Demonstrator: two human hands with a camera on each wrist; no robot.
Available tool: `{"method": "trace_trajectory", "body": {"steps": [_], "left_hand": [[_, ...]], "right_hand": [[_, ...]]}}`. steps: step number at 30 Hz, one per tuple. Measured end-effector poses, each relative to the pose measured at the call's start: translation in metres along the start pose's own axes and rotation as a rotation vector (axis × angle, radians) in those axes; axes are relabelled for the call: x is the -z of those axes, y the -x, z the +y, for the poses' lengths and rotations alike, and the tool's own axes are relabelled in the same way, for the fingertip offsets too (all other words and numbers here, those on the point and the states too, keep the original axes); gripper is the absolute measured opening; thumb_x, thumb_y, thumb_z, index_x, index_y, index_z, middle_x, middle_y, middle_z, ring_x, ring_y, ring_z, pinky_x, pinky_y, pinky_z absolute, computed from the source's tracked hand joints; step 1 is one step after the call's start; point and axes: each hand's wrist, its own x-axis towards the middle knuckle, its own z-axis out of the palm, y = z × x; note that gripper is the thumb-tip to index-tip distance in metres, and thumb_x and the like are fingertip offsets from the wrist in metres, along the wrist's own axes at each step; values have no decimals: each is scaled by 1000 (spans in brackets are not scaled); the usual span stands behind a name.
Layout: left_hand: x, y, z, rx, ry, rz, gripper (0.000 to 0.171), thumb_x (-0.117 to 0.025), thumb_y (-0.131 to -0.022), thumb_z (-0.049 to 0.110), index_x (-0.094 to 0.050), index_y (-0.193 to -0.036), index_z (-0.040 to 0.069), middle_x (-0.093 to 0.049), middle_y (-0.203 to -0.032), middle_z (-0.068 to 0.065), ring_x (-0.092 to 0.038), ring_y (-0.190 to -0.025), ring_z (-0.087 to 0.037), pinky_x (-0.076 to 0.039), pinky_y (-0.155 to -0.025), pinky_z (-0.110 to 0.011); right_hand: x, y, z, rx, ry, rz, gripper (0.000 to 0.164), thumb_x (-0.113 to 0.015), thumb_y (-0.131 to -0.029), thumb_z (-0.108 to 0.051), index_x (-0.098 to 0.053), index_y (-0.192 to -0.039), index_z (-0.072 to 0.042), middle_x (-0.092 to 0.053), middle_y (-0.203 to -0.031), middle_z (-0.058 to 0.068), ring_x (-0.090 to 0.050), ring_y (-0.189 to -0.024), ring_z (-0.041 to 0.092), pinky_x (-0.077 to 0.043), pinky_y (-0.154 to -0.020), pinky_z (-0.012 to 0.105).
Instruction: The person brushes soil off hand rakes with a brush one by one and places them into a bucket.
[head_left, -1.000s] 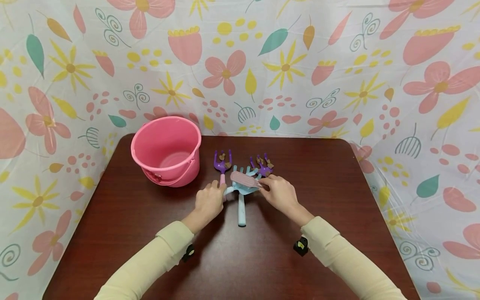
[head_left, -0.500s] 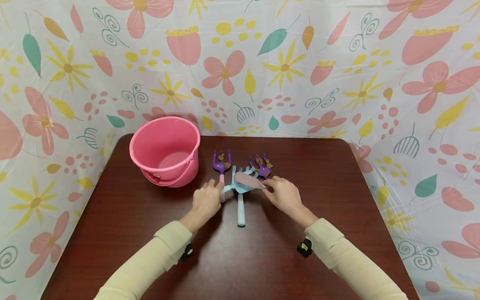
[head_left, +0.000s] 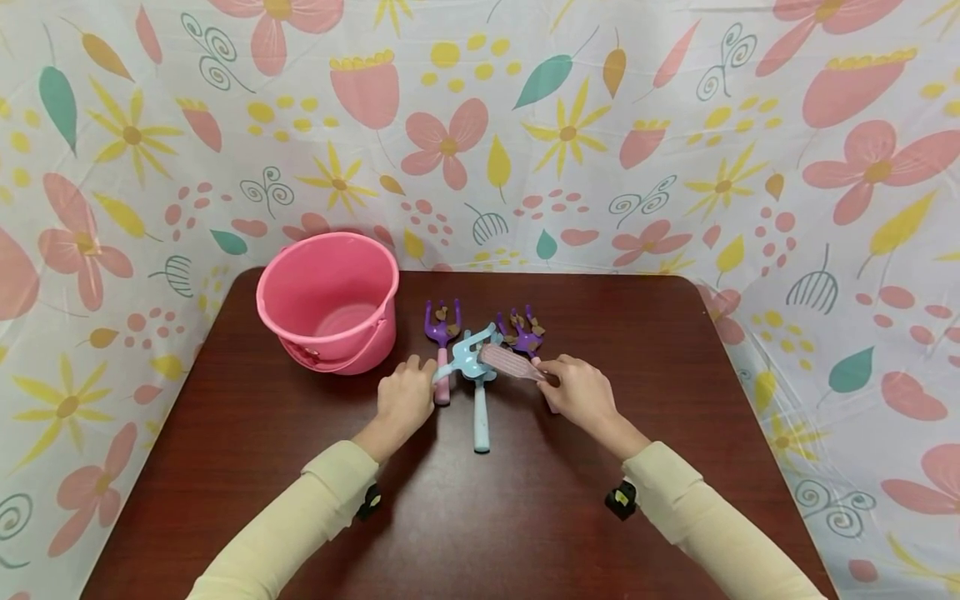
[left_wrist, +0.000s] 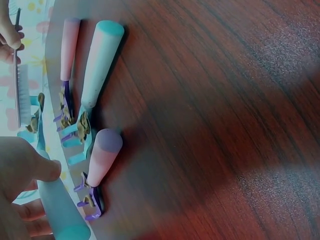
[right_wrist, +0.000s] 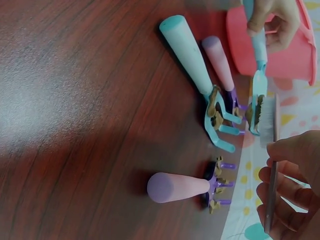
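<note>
My left hand (head_left: 405, 396) grips the handle of a light blue garden hand fork (head_left: 467, 360), raised above the table. Brown clumps, like mud, stick to its tines, as the right wrist view shows. A brush (head_left: 512, 363) with a pinkish back and white bristles (right_wrist: 268, 125) is pinched by its handle in my right hand (head_left: 581, 392). Its bristles meet the clumps on the raised fork. Below lies another light blue fork (right_wrist: 187, 55), its tines also caked in brown. Two small purple forks with pink handles, one left (head_left: 442, 333) and one right (head_left: 525, 340), carry brown bits too.
A pink bucket (head_left: 382, 342) stands at the back left of the dark wooden table (head_left: 480, 533), its handle folded down in front. Flower-patterned cloth (head_left: 637, 208) hangs behind and along both sides.
The raised fork has tilted, its tines now turned more to the upper right. The brush and my right hand have shifted to the right and slightly down. My left hand has drifted slightly left.
</note>
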Motion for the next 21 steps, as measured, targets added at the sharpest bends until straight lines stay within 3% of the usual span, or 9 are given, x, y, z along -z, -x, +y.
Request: {"method": "trace_trajectory", "body": {"steps": [10,21], "left_hand": [[-2,-2,-2,39,24,33,22,-74,-72,18,-57,-84,9,-52,-72,-8,-55,-60,-26,-41,-39,-40],[-2,-2,-1,53,51,5,19,-71,-76,19,-57,-86,9,-52,-74,-8,-54,-60,-26,-41,-40,-40]], "right_hand": [[2,7,9,-13,-12,1,23,-75,-74,-20,-72,-95,-13,-56,-69,-1,-40,-51,9,-30,-41,25],[10,10,5,0,-29,34,21,-75,-73,-19,-72,-94,-14,-58,-71,-4,-41,-52,9,-31,-41,24]]}}
